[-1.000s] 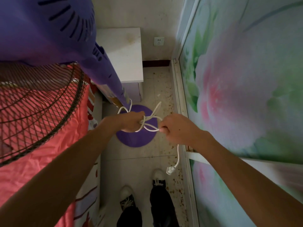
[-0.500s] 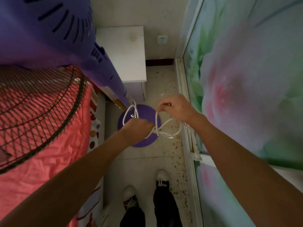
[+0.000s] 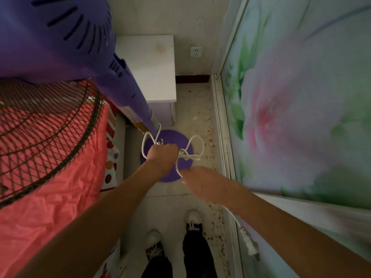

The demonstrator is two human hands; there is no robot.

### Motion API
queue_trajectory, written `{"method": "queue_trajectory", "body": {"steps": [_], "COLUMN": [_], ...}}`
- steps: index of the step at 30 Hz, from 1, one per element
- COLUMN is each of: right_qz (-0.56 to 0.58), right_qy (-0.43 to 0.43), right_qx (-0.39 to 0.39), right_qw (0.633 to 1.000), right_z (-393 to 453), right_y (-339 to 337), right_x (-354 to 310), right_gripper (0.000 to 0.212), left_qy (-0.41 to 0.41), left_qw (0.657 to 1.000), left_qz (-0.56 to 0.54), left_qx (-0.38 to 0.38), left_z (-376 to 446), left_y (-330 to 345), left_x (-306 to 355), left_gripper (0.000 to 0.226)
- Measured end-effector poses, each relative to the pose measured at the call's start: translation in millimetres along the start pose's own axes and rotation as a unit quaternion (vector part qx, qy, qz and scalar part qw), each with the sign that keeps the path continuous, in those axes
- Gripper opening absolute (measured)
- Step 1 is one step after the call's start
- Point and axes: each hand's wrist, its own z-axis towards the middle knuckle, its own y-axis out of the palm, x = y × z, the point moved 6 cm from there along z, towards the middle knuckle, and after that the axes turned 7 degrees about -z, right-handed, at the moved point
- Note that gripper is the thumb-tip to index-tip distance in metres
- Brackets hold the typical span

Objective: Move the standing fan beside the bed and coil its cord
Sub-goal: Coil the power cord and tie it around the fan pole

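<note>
The purple standing fan (image 3: 60, 37) fills the upper left, its dark wire cage (image 3: 44, 133) over the bed and its round purple base (image 3: 170, 155) on the floor. My left hand (image 3: 162, 155) is closed around a bundle of white cord (image 3: 190, 153) loops above the base. Just below and to the right, my right hand (image 3: 200, 183) pinches the loose cord end, which wraps around the bundle. The white plug (image 3: 249, 243) dangles below my right forearm, blurred.
The bed with a pink cover (image 3: 50, 187) lies at the left. A white bedside cabinet (image 3: 152, 65) stands behind the fan, with a wall socket (image 3: 196, 52) beside it. A flower-printed sliding door (image 3: 301, 107) lines the right. My shoes (image 3: 192, 217) stand on the narrow tiled floor.
My right hand has swung from above the bundle down to below and right of it, drawing the cord end around the loops. The plug now hangs lower at the right.
</note>
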Motion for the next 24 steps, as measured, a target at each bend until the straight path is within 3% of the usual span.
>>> {"method": "queue_trajectory", "body": {"steps": [3,7,11,15,17,20,22,24], "right_qz": [-0.101,-0.08,0.044,0.192,0.199,0.136,0.054,-0.049], "right_qy": [-0.031,-0.051,0.082,0.131,0.103,0.046,0.007,-0.054], "right_qx": [0.037,0.131,0.203,0.17,0.153,0.123,0.077,0.097], "right_qw": [0.994,0.987,0.975,0.958,0.963,0.982,0.996,0.993], "right_z": [5,14,18,28,32,20,5,-5], "right_y": [-41,-81,-60,7,25,28,16,-12], "right_x": [15,56,114,83,43,3,-2,-2], "right_gripper": [0.02,0.012,0.022,0.023,0.03,0.027,0.02,0.011], "left_qy": [0.065,0.18,0.23,0.23,0.184,0.081,0.046,0.049], "left_qw": [0.996,0.983,0.962,0.924,0.942,0.991,0.999,0.996], "left_qz": [0.048,0.026,-0.13,-0.227,-0.215,-0.084,0.005,0.045], "left_qx": [-0.042,-0.012,0.074,0.205,0.181,0.072,-0.002,-0.054], "left_z": [4,2,-11,-19,-11,-2,-2,-4], "left_y": [12,12,-1,-26,-31,-16,-2,12], "left_x": [14,8,-6,-11,-10,-12,-12,-4], "left_gripper": [0.025,0.019,0.022,0.01,0.012,0.02,0.027,0.029]}}
